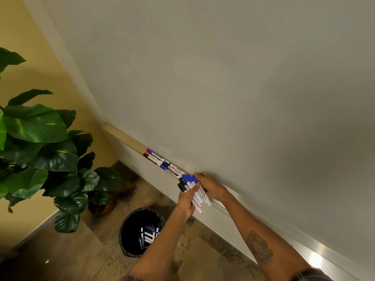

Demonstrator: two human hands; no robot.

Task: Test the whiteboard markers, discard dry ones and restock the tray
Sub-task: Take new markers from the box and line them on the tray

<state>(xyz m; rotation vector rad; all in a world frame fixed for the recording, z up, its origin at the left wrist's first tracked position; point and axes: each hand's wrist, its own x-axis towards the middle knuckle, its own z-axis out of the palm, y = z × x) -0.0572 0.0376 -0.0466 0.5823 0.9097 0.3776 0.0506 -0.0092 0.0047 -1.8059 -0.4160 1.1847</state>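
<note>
A person's 2 hands meet at the lower edge of a whiteboard (243, 88), just below the centre of the frame, clasping a bundle (192, 186) of markers over the tray (125, 136). The left hand (186, 201), reaching up from the bottom edge, grips the white barrels from below with its thumb laid across them. The right hand (212, 187), on a forearm bearing a dark tattoo (259, 246), curls its fingers over the bundle from the board side. Most caps in the bundle are blue and 2 are black, all pointing toward the upper left.

Just up the tray from the hands, toward the upper left, lies a row of markers (160, 161) end to end and side by side, with blue, red and black caps. Red and black print runs along their white barrels, but it is too small to read.

On the floor (81, 250) below the hands stands a round black bin (129, 220), and more markers (149, 234) with blue and dark caps lie heaped in its bottom. A large-leafed green plant (40, 138) fills the left side of the frame, its brown pot (105, 207) standing near the bin. A yellow wall (30, 27) rises behind the plant in the upper left.
</note>
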